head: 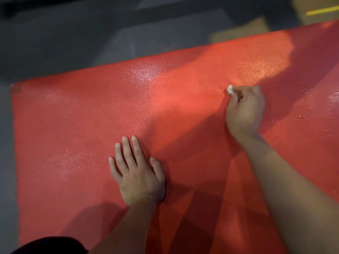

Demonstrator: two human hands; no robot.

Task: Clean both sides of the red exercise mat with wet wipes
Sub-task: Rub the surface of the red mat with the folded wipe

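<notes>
Left hand [136, 173] flat, fingers straight, pinning red mat [73, 125]; right hand [244, 109] pinches wadded wipe [229, 89]. Overlap strokes, press evenly.

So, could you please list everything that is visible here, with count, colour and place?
exercise mat: one, red, spread flat on the floor, fills most of the view
wet wipe: one, white, bunched small, in the right hand's fingertips on the mat
floor: one, grey, beyond the mat's far edge
cardboard pieces: at least two, brown, blurred, far right
left hand: one, flat on the mat, near centre
right hand: one, pinches the wipe
</notes>
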